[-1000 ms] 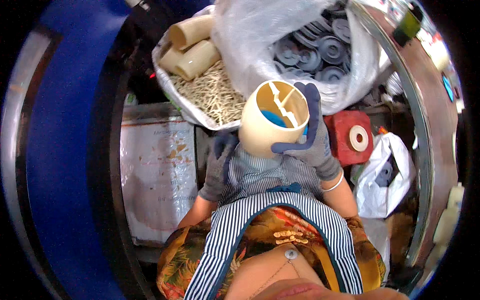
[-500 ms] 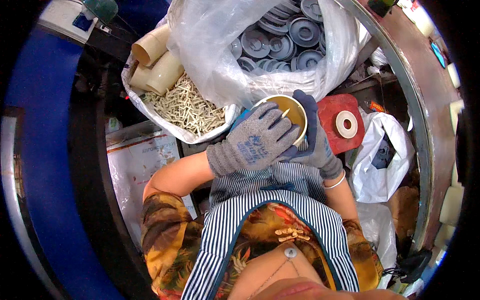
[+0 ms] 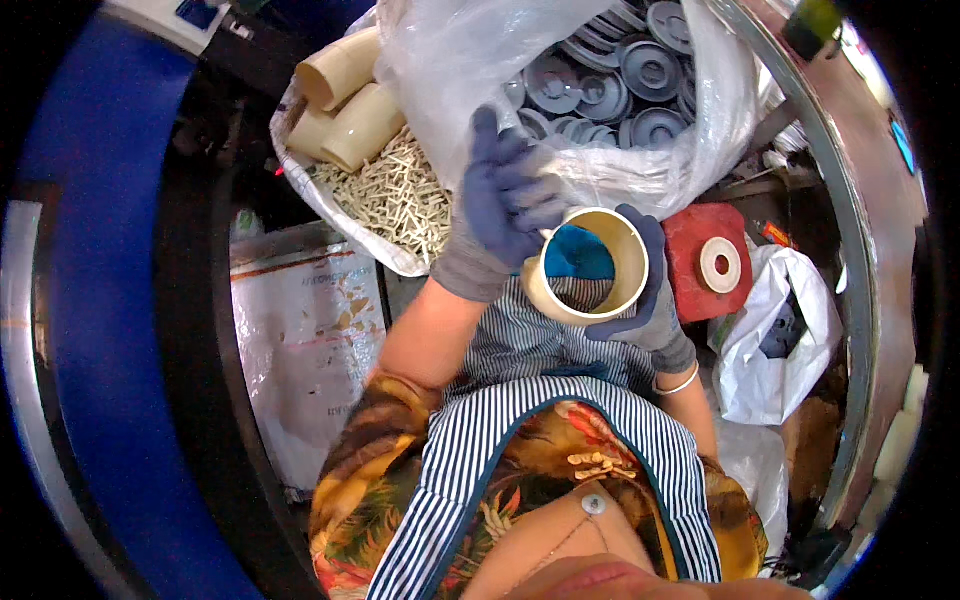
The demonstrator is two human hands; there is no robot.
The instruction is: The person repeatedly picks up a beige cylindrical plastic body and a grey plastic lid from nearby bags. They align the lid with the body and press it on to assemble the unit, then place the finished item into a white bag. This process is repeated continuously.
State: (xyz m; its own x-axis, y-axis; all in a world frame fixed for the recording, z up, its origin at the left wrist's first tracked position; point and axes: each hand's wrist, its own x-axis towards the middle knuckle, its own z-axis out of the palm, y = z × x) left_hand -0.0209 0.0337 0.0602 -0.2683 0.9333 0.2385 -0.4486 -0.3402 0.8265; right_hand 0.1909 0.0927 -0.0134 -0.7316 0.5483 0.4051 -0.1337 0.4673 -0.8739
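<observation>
My right hand is wrapped around a short cream plastic tube from its right side, above my lap. Blue material and the striped apron show through the tube's bore. A small cream stub sticks out at the left of its rim. Just left of the tube, my left hand is raised with its palm toward it and its fingers apart, slightly blurred. I see nothing in that hand. Both hands wear grey gloves with dark blue palms. Behind my left hand, a white sack holds many small cream pegs.
Larger cream tubes lie on the pegs. A clear plastic bag of grey discs stands ahead. To the right are a red pad bearing a white ring, a white bag and a curved metal edge.
My left hand has come away from the tube's rim, leftward, its palm turned into view; the small peg at the rim is no longer between its fingers. The tube has tilted in my right hand.
</observation>
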